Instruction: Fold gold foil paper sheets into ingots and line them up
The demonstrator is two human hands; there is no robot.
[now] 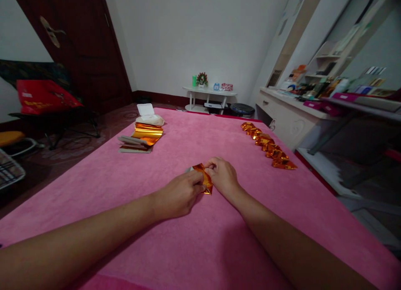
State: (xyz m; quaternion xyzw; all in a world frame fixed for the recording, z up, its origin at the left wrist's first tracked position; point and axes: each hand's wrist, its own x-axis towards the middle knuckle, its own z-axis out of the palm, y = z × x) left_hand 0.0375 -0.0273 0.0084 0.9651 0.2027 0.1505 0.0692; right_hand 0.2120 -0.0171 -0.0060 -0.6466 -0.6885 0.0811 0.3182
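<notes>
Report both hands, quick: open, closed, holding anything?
Left hand: closed, holding the gold foil piece.
Right hand: fingers curled at that piece's edge; whether it's gripping can't be told.

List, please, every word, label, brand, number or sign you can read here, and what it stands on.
No text is legible.
Large red bag: yellow lettering, too blurred to read.
Small magenta boxes: pale marks, too small to read.
Folded orange metallic foil piece: no lettering visible.
</notes>
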